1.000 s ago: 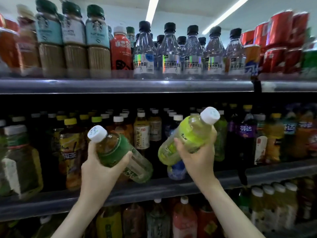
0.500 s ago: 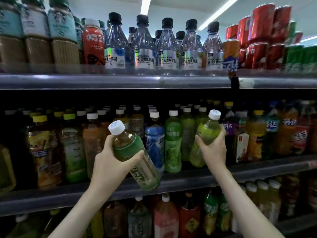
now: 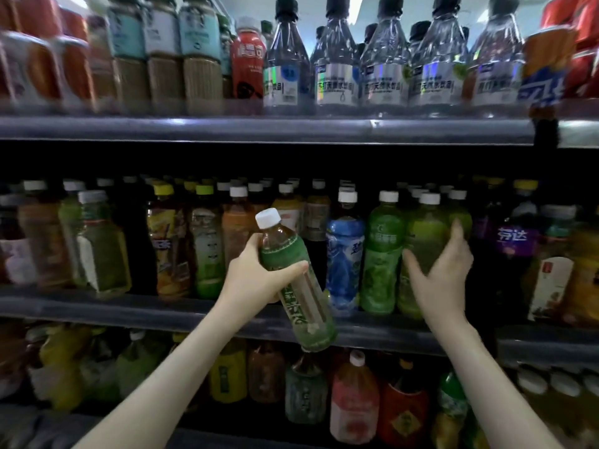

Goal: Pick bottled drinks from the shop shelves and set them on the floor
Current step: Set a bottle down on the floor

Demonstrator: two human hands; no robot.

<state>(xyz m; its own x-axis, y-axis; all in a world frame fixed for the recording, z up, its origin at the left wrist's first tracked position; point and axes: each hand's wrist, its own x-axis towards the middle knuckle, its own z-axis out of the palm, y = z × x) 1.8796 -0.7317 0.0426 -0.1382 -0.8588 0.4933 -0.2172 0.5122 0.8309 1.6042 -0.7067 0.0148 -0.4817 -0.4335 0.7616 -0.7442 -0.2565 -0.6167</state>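
Tea bottle [image 3: 293,280] aslant in the grip of the left hand [image 3: 256,281], right hand [image 3: 444,273] spread before a green bottle [image 3: 424,234], crowded shelf [image 3: 129,307] behind.

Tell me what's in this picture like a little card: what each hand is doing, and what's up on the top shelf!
left hand: the left hand grips a tea bottle with a green label and white cap, tilted, cap up and to the left
right hand: the right hand is open, fingers spread around a yellow-green bottle standing upright on the middle shelf; touching or not, cannot tell
up high: clear bottles with black caps stand in a row on the top shelf
floor: not in view
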